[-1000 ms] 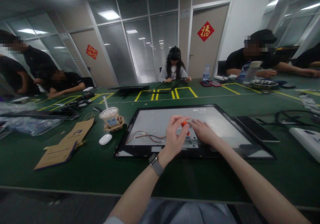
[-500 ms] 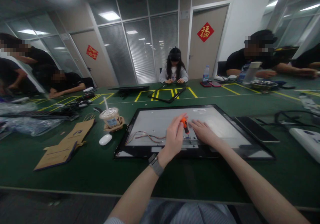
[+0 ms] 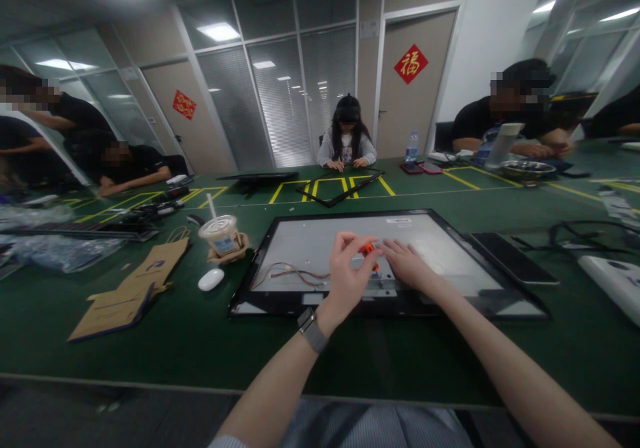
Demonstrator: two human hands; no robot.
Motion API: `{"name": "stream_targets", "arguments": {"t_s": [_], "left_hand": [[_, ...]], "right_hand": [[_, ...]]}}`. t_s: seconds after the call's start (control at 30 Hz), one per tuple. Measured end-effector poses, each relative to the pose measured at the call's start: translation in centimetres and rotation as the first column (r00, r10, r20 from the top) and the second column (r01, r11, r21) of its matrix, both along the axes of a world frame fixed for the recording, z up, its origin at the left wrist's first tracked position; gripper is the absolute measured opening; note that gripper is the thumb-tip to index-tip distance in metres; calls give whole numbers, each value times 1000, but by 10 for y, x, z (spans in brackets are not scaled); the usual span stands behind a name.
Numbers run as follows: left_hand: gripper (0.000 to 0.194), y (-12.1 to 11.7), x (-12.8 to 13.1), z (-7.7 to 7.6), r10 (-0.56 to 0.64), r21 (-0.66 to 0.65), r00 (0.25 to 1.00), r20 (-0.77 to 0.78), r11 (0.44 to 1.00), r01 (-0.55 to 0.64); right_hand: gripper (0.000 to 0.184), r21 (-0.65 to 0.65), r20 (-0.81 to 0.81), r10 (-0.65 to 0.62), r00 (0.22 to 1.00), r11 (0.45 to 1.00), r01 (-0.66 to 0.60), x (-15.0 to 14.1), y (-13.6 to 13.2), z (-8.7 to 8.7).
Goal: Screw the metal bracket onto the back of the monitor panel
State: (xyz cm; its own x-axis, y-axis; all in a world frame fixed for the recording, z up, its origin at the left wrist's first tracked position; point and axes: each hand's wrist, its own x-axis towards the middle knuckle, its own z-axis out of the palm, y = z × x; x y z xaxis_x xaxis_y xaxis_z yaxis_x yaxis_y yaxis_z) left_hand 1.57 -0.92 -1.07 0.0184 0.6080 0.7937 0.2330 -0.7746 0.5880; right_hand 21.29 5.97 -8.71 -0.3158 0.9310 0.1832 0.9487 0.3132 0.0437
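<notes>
A monitor panel (image 3: 320, 238) with a black frame lies back side up on the green table, red and white wires (image 3: 287, 273) running across its lower left. My left hand (image 3: 346, 276), with a watch on the wrist, is closed on a small orange-handled screwdriver (image 3: 369, 250) held upright over a metal bracket (image 3: 383, 283) near the panel's lower middle. Beside it, my right hand (image 3: 411, 263) rests flat on the panel with fingers stretched out, fingertips close to the screwdriver.
A lidded drink cup (image 3: 221, 233), a white mouse (image 3: 211, 279) and a brown paper bag (image 3: 130, 289) lie left of the panel. A black phone (image 3: 513, 257) and cables (image 3: 575, 235) lie right. Several people sit around the table; one opposite handles a black frame (image 3: 345, 189).
My left hand has shifted its fingers round the screwdriver handle, turning it in place. The person opposite lowered the black frame onto the table. My right hand stayed put.
</notes>
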Motion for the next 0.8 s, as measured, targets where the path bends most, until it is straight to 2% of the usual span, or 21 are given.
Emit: {"name": "stream_targets", "arguments": {"t_s": [0.27,0.5,0.7,0.8], "left_hand": [[33,-2,-3,-1,-198,-73,980,3,978,198],[23,-3,0,1,-97,-16,995,-24,995,97],[33,-2,-3,-1,-189,-61,981,46,980,192],[27,-2,-2,0,-186,-71,982,24,980,188]], "right_hand": [[54,-9,-13,5,1000,1000,-5,2,0,-1],[53,-34,-7,-14,1000,999,14,-2,-3,5],[54,-24,12,3,1000,1000,-2,-1,-3,4],[54,-6,-7,5,1000,1000,-5,1,-2,1]]}}
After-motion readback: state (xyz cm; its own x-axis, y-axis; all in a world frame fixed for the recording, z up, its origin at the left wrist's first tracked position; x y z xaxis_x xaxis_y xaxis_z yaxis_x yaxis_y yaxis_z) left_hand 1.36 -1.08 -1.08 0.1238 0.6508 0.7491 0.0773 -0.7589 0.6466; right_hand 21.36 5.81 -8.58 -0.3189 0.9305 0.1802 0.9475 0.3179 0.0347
